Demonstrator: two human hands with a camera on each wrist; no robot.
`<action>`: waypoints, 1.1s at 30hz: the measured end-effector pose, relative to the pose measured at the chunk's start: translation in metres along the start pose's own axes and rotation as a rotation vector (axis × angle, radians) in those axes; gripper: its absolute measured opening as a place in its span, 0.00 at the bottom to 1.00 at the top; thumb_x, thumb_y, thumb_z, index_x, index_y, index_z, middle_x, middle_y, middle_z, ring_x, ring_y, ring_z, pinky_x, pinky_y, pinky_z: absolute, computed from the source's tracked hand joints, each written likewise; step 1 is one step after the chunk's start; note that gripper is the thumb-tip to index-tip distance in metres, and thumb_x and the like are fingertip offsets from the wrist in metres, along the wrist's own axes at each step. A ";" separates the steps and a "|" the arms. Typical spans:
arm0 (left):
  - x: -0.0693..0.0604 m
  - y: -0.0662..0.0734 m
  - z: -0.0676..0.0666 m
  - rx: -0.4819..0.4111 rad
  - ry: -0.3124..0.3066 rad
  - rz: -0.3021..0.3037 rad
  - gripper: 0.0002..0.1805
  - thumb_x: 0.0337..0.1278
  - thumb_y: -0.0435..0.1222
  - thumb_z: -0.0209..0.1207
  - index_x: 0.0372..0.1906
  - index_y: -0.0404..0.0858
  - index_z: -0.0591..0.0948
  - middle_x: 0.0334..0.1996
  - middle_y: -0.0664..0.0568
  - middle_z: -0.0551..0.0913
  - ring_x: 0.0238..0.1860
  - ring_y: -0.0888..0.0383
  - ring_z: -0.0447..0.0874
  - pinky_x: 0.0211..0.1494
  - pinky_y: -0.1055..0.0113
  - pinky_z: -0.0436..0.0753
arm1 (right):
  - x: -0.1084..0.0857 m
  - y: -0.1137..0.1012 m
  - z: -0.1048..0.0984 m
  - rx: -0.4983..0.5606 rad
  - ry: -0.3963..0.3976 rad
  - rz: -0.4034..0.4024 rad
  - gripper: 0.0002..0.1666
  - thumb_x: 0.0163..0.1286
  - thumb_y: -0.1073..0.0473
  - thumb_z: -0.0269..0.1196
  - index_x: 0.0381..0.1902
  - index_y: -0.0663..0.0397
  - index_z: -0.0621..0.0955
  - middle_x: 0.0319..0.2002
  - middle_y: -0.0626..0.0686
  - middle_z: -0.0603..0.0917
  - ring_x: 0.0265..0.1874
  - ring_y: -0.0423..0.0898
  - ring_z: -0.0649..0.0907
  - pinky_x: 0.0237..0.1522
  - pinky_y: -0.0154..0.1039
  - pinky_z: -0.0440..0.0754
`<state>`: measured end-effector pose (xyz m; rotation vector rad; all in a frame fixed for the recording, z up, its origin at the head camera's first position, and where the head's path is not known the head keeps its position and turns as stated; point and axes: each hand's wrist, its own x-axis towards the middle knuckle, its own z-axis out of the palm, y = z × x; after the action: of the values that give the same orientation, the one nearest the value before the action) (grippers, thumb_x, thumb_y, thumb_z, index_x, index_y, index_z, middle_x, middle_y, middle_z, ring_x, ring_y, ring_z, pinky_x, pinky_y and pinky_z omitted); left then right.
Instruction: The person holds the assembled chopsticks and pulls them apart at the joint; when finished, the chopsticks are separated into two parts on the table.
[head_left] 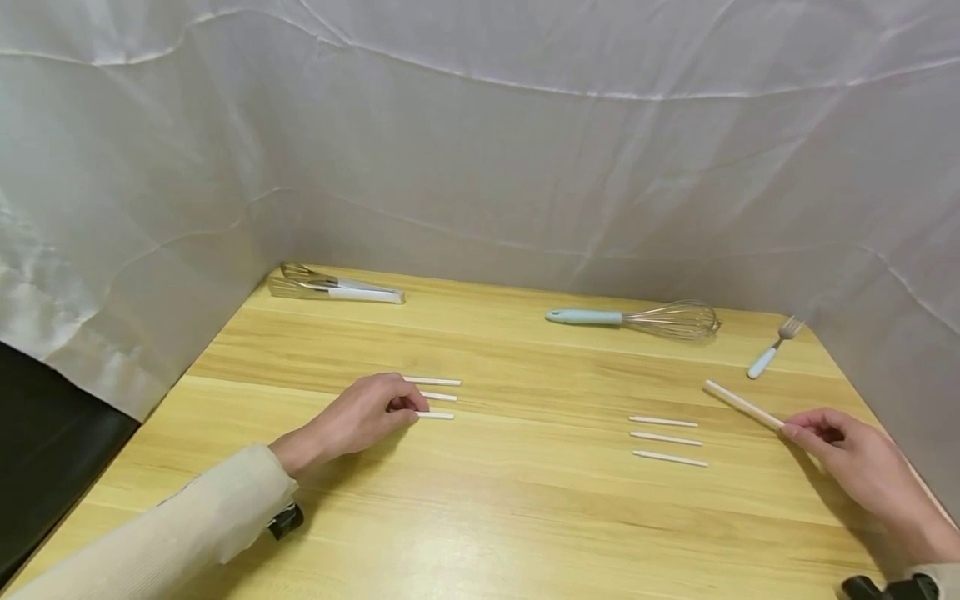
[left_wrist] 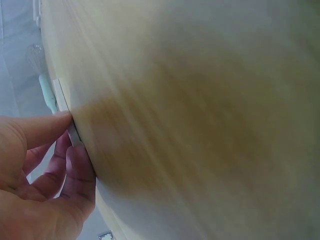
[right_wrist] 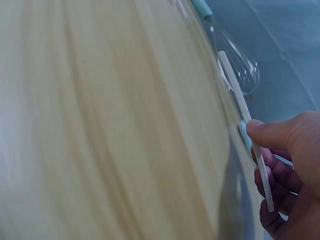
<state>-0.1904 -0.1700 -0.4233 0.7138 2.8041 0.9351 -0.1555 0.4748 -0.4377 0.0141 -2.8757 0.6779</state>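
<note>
On the left, my left hand (head_left: 367, 412) pinches the nearest of three white sticks (head_left: 442, 416) lying side by side. In the left wrist view, thumb and fingertips grip that stick low at the table surface. The other two sticks run just beyond it, partly hidden by the fingers. At the right, my right hand (head_left: 855, 458) holds a longer-looking white stick (head_left: 738, 402) between thumb and fingers, its free end pointing to the far left. The right wrist view shows this slim stick (right_wrist: 235, 85) crossing the curled fingers. Three more white sticks (head_left: 666, 439) with narrowed left tips lie between the hands.
Metal tongs (head_left: 345, 289) with white handles lie at the back left of the wooden table (head_left: 480, 517). A whisk (head_left: 600, 317) with a light blue handle and a fork (head_left: 765, 361) lie towards the back right. Pale curtain (head_left: 480, 167) encloses the back and sides.
</note>
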 end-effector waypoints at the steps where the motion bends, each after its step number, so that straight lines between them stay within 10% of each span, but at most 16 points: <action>1: 0.000 0.000 0.000 0.000 -0.002 -0.006 0.06 0.72 0.31 0.68 0.45 0.45 0.91 0.39 0.60 0.88 0.41 0.65 0.82 0.50 0.64 0.84 | 0.000 -0.004 0.000 0.007 0.000 -0.008 0.12 0.82 0.51 0.67 0.49 0.53 0.88 0.33 0.34 0.85 0.32 0.24 0.74 0.32 0.28 0.67; 10: 0.000 0.000 -0.001 -0.013 0.001 -0.004 0.06 0.72 0.31 0.68 0.45 0.45 0.91 0.39 0.60 0.87 0.41 0.65 0.83 0.50 0.65 0.84 | 0.004 -0.053 0.002 0.064 -0.050 -0.078 0.10 0.83 0.54 0.65 0.53 0.53 0.86 0.40 0.48 0.88 0.36 0.23 0.76 0.33 0.28 0.74; 17: 0.000 0.006 -0.003 -0.031 0.011 0.013 0.05 0.73 0.34 0.69 0.48 0.45 0.91 0.41 0.60 0.88 0.44 0.65 0.83 0.52 0.64 0.85 | 0.003 -0.095 0.015 0.143 0.019 -0.259 0.03 0.78 0.63 0.70 0.46 0.55 0.86 0.36 0.34 0.84 0.34 0.27 0.77 0.35 0.22 0.74; 33: 0.020 0.065 -0.005 -0.094 0.009 0.118 0.05 0.76 0.40 0.68 0.49 0.46 0.90 0.44 0.61 0.88 0.44 0.64 0.83 0.47 0.68 0.84 | -0.008 -0.184 0.041 0.240 -0.006 -0.494 0.12 0.71 0.70 0.72 0.43 0.47 0.86 0.37 0.39 0.81 0.33 0.31 0.76 0.31 0.28 0.75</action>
<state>-0.1831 -0.1177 -0.3803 0.8723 2.7298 1.0834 -0.1457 0.2920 -0.3938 0.7288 -2.6107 0.8997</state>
